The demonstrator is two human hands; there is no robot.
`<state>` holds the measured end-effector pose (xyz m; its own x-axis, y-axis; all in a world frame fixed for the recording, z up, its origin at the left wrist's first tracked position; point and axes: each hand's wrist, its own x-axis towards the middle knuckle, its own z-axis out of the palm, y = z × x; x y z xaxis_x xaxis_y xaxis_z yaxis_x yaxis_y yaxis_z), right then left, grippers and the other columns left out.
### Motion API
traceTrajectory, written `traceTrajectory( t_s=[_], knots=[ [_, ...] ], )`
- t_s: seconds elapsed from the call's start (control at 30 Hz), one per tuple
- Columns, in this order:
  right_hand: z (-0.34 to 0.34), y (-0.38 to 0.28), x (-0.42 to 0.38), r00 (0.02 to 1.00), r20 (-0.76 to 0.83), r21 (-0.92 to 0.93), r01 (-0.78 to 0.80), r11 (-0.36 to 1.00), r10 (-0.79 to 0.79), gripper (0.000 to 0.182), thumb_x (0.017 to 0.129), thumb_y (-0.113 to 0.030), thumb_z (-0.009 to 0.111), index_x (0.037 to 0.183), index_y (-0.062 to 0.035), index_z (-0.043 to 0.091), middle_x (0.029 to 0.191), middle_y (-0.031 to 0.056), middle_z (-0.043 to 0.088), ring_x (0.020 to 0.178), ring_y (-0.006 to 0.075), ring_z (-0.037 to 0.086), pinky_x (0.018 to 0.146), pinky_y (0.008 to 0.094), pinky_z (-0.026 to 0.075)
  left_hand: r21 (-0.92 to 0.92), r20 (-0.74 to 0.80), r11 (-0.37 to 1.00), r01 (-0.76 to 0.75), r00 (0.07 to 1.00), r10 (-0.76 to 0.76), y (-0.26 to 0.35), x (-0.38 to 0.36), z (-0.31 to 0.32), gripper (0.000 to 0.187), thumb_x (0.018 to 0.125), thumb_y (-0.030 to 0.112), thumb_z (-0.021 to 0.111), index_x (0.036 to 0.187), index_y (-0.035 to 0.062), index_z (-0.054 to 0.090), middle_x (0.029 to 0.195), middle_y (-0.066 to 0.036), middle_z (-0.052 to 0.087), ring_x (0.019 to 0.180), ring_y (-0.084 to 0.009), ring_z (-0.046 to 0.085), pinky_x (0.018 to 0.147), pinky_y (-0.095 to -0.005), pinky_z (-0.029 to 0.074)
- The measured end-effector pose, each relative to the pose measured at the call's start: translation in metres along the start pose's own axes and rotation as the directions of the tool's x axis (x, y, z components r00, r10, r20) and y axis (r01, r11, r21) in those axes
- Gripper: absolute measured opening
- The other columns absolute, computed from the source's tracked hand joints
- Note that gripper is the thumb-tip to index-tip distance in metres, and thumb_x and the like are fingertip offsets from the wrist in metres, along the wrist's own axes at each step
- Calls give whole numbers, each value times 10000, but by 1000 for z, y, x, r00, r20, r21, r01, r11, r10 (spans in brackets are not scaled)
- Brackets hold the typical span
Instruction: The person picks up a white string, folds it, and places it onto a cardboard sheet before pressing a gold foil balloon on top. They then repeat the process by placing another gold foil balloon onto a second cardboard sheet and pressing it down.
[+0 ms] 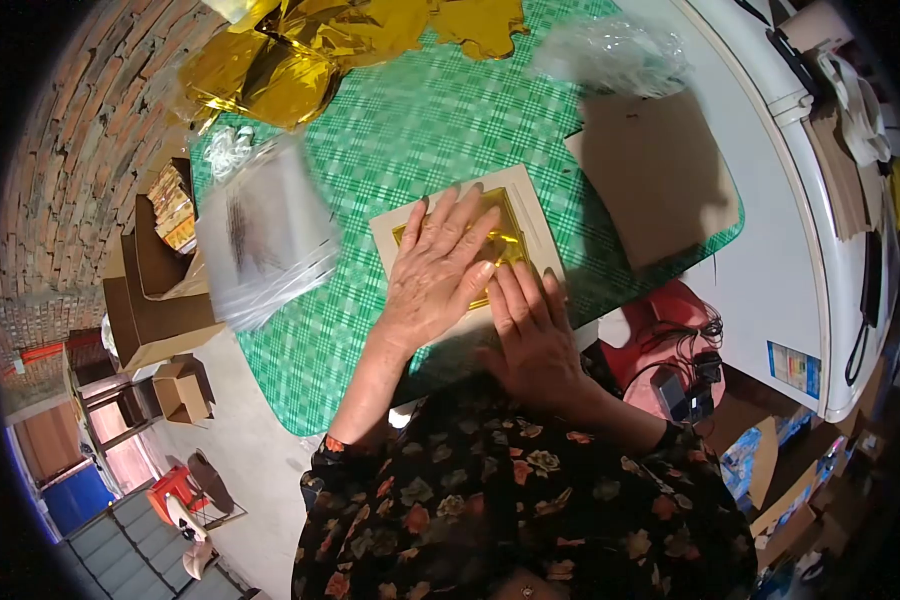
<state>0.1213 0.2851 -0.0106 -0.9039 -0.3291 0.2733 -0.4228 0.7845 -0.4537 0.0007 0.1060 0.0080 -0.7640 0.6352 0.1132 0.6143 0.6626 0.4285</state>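
Note:
A square of shiny gold foil [511, 243] lies on a pale beige board [518, 190] on the table in front of me. My left hand [435, 265] rests flat over the foil's left part, fingers stretched out and slightly spread. Lower right, my right hand [532, 335] lies with its fingertips on the foil's near right edge, fingers extended. Both palms face down, and neither hand grips anything. The hands hide much of the foil and the board's near side.
A green checked tablecloth [370, 140] covers the table. Crumpled gold foil [300, 60] sits at the back left, clear plastic bags [275, 235] at the left. Brown cardboard [655, 170] and crinkled clear plastic [620, 55] lie right. Cardboard boxes [160, 300] stand beyond the left edge.

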Motion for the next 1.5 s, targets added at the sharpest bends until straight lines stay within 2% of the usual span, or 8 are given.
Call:
traceTrajectory(
  t_s=[0.2, 0.6, 0.7, 0.8, 1.0, 1.13, 1.3, 1.5],
  knots=[
    [-2, -1, -5, 999, -38, 8, -35, 999, 35, 893, 947, -409, 720, 1556, 125, 346, 1593, 331, 372, 1528, 497, 352, 1278, 599, 246, 147, 10, 989, -14, 1000, 13, 5, -1, 3, 646, 1099, 538, 461, 1641, 186, 456, 1754, -85, 321, 1639, -305, 230, 1348, -538, 96],
    [-2, 2, -14, 998, -57, 1, -27, 1000, 27, 783, 1002, -416, 648, 1497, 139, 403, 1545, 309, 426, 1499, 475, 397, 1279, 587, 276, 219, 15, 975, -45, 999, 43, 2, -1, 8, 681, 1094, 576, 447, 1659, 197, 421, 1759, -96, 304, 1642, -315, 223, 1338, -562, 106],
    [-7, 7, -24, 995, -90, 27, 35, 999, -33, 675, 859, -237, 795, 1405, 88, 567, 1523, 231, 515, 1461, 411, 478, 1229, 555, 361, 224, 12, 973, -47, 999, 46, 2, -1, 7, 674, 1099, 571, 440, 1660, 197, 420, 1761, -92, 300, 1642, -315, 224, 1336, -564, 113],
    [-15, 6, -41, 984, -161, -52, 68, 996, -76, 515, 841, -173, 786, 1303, 28, 677, 1416, 161, 587, 1300, 334, 584, 1096, 504, 459, 226, 3, 973, -53, 999, 54, 1, -1, 8, 670, 1102, 567, 435, 1660, 197, 420, 1762, -87, 302, 1641, -315, 228, 1334, -566, 121],
    [-18, 11, -44, 968, -249, -175, -71, 982, 26, 466, 838, -139, 780, 1300, -113, 723, 1281, 95, 562, 1178, 287, 546, 964, 476, 442, 189, -26, 981, -48, 998, 54, 0, -2, 10, 667, 1084, 572, 471, 1625, 181, 463, 1738, -100, 335, 1623, -342, 259, 1326, -595, 144],
    [-16, 14, -39, 946, -325, -284, -101, 953, 4, 469, 857, -209, 755, 1311, -111, 691, 1274, 58, 556, 1190, 267, 525, 969, 490, 413, 176, -29, 984, -39, 999, 45, 0, -2, 9, 677, 1081, 570, 476, 1636, 182, 446, 1741, -91, 332, 1630, -325, 246, 1333, -581, 136],
    [-20, 20, -38, 952, -302, -332, -158, 930, 54, 407, 1021, -326, 610, 1344, -84, 661, 1533, 163, 517, 1388, 370, 444, 1097, 543, 360, 174, -27, 984, -33, 999, 38, 0, -2, 10, 690, 1080, 576, 474, 1645, 185, 427, 1744, -89, 328, 1635, -317, 235, 1337, -576, 121],
    [-27, 17, -33, 968, -215, -317, -196, 928, 131, 552, 993, -346, 631, 1469, -70, 589, 1594, 193, 479, 1499, 417, 374, 1183, 598, 306, 139, -42, 989, -42, 998, 49, -2, -3, 10, 697, 1082, 571, 476, 1648, 168, 420, 1746, -96, 322, 1637, -318, 230, 1336, -579, 112]
  ],
)
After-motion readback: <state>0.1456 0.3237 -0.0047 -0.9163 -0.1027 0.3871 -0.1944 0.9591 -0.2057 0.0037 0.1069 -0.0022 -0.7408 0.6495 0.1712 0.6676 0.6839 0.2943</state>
